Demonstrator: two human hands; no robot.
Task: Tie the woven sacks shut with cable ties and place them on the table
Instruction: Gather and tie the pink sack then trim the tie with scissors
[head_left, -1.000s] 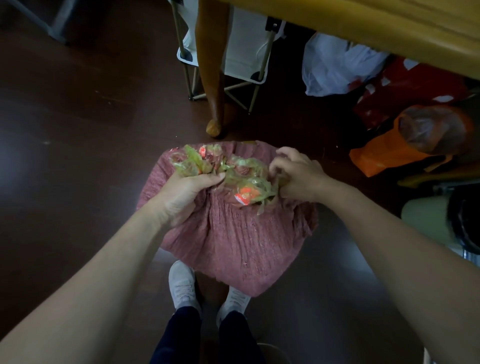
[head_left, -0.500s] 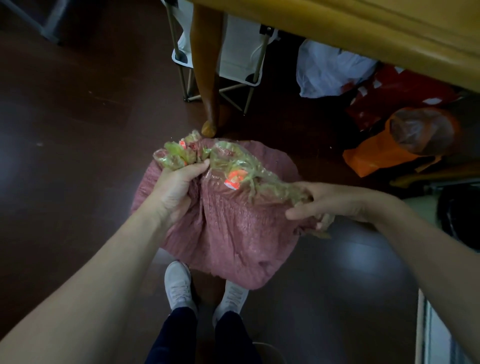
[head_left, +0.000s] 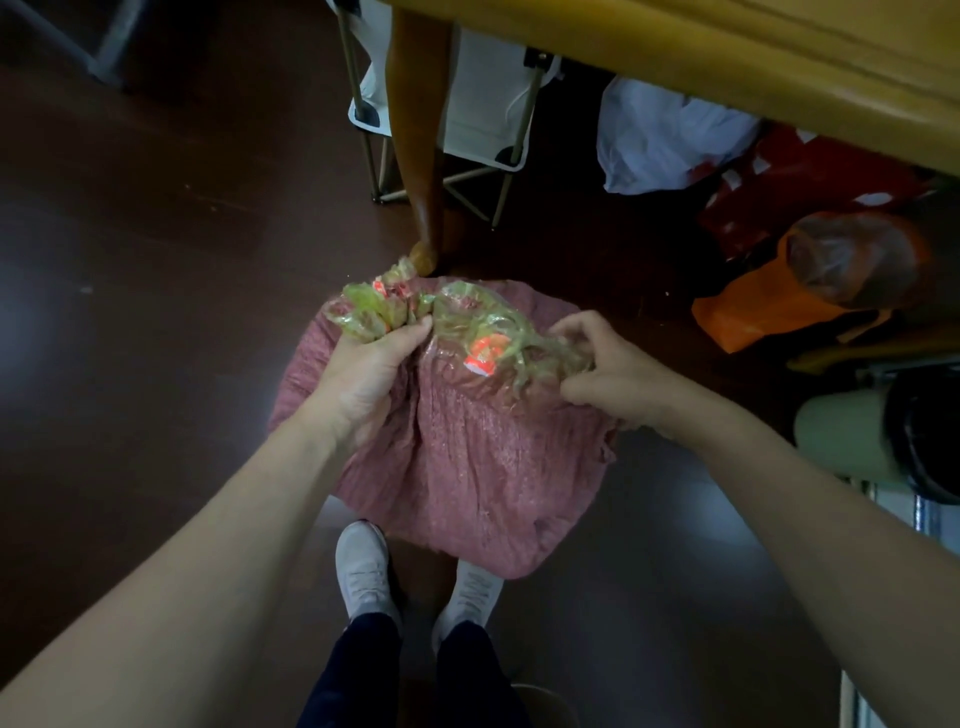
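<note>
Head view: grips mouth of woven sack (head_left: 478, 457) in left hand (head_left: 363, 374). Pinches plastic liner (head_left: 501, 332) with right hand (head_left: 613, 376), hands apart.

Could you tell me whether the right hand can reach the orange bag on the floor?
Likely yes, once freed: nothing lies between the right hand and the orange bag to its right, but the hand is pinching the mouth of the pink woven sack.

arms (head_left: 218, 525): bare, sleeveless | trousers (head_left: 358, 675): dark navy | shoes (head_left: 363, 571): white
</note>
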